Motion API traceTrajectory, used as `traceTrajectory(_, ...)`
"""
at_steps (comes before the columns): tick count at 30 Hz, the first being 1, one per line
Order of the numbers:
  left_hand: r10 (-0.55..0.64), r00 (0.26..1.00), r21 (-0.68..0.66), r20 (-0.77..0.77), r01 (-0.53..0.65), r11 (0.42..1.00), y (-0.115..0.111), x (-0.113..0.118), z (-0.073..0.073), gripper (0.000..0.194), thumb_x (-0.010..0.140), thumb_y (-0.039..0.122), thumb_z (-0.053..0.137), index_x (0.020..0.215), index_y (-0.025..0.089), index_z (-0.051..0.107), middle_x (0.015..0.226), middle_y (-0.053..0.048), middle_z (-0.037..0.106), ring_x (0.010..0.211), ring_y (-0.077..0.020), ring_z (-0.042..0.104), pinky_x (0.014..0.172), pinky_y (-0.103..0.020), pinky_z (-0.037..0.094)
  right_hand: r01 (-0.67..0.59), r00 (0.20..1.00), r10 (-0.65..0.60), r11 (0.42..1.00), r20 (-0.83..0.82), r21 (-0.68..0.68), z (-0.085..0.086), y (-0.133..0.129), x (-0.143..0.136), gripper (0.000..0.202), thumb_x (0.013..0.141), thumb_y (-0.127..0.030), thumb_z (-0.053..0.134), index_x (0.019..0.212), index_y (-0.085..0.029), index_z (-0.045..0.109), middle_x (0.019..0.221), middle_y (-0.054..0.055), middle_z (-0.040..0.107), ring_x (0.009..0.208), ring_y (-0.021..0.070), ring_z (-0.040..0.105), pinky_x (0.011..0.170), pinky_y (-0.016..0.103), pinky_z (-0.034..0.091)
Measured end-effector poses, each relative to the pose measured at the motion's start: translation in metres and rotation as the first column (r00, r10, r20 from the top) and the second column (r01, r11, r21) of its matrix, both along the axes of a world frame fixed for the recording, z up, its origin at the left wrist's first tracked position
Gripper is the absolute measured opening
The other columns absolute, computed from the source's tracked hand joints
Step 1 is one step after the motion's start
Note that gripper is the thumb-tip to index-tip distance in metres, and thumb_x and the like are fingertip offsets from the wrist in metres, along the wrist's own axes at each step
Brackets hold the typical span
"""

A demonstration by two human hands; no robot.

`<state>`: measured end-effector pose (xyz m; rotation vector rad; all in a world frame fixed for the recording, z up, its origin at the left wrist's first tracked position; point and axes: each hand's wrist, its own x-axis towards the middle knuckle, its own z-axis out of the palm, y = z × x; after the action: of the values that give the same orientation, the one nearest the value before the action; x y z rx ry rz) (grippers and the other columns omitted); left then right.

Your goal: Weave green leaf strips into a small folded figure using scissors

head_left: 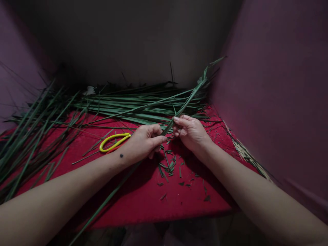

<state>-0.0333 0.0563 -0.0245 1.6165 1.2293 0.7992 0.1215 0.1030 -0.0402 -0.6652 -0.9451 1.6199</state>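
Note:
A long green leaf strip [190,99] runs diagonally through both hands, its folded upper end rising to the right. My left hand [148,140] is closed on the strip, thumb pressed over it, and a long tail of leaf extends below toward the lower left. Close beside it on the right, my right hand [188,131] pinches the same strip between thumb and fingers. Yellow-handled scissors [112,142] lie next to my left wrist, their blades hidden behind the hand.
Many green leaves [143,106] are heaped along the back and left of the red cloth [184,205]. Small leaf scraps [167,165] are scattered below the hands. Pale dry strips [246,153] lie along the right edge by the purple wall [276,85].

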Motion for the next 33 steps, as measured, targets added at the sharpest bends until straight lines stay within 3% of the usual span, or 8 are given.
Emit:
traceTrajectory(4,-0.001,1.0,-0.039,-0.002,0.001,0.999,-0.002,0.001,0.001,0.023,0.079,0.026,0.055,0.062,0.017,0.042,0.045,0.006,0.05,0.03,-0.0058,0.043,0.031,-0.016,0.029,-0.01,1.0,0.009,0.999,-0.023,-0.042,0.001,0.001,0.002,0.015,0.065,-0.011,0.067,0.063,-0.013,0.053,0.051,-0.005,0.05,0.042,0.0047,0.047,0.035,0.015,0.034)
traceTrajectory(9,-0.029,1.0,-0.046,0.014,0.029,0.999,-0.005,0.002,0.006,0.022,0.083,0.03,0.051,0.067,0.016,0.046,0.051,0.004,0.053,0.038,-0.007,0.049,0.037,-0.017,0.038,-0.068,0.998,0.068,0.995,0.009,-0.068,0.001,0.001,0.002,0.012,0.07,-0.011,0.065,0.064,-0.013,0.055,0.05,-0.002,0.055,0.041,0.0062,0.05,0.038,0.015,0.042)
traceTrajectory(14,0.008,0.992,-0.049,0.123,-0.002,0.999,-0.007,0.001,0.011,0.021,0.085,0.032,0.048,0.073,0.015,0.049,0.058,0.003,0.057,0.044,-0.0063,0.054,0.043,-0.016,0.042,-0.09,0.996,0.089,0.989,-0.006,-0.114,0.005,-0.004,-0.001,0.013,0.073,-0.007,0.062,0.063,-0.012,0.055,0.048,-0.002,0.056,0.042,0.0068,0.054,0.04,0.014,0.045)
traceTrajectory(21,-0.016,0.975,-0.114,0.221,0.042,0.993,-0.008,0.0,0.011,0.019,0.087,0.031,0.047,0.084,0.014,0.056,0.06,0.003,0.058,0.045,-0.0063,0.055,0.045,-0.016,0.044,-0.132,0.991,0.128,0.981,-0.039,-0.138,0.002,-0.004,-0.002,0.015,0.076,-0.006,0.057,0.062,-0.012,0.055,0.049,-0.001,0.058,0.042,0.0064,0.054,0.041,0.014,0.046)
traceTrajectory(33,-0.108,0.978,-0.133,0.179,0.132,0.982,-0.004,-0.004,0.015,0.022,0.082,0.02,0.052,0.1,0.013,0.062,0.07,-0.001,0.064,0.059,-0.0115,0.061,0.061,-0.025,0.049,-0.141,0.99,0.14,0.985,-0.009,-0.104,-0.004,0.001,0.001,0.014,0.072,-0.011,0.064,0.065,-0.014,0.052,0.05,-0.001,0.06,0.04,0.008,0.054,0.043,0.017,0.048)
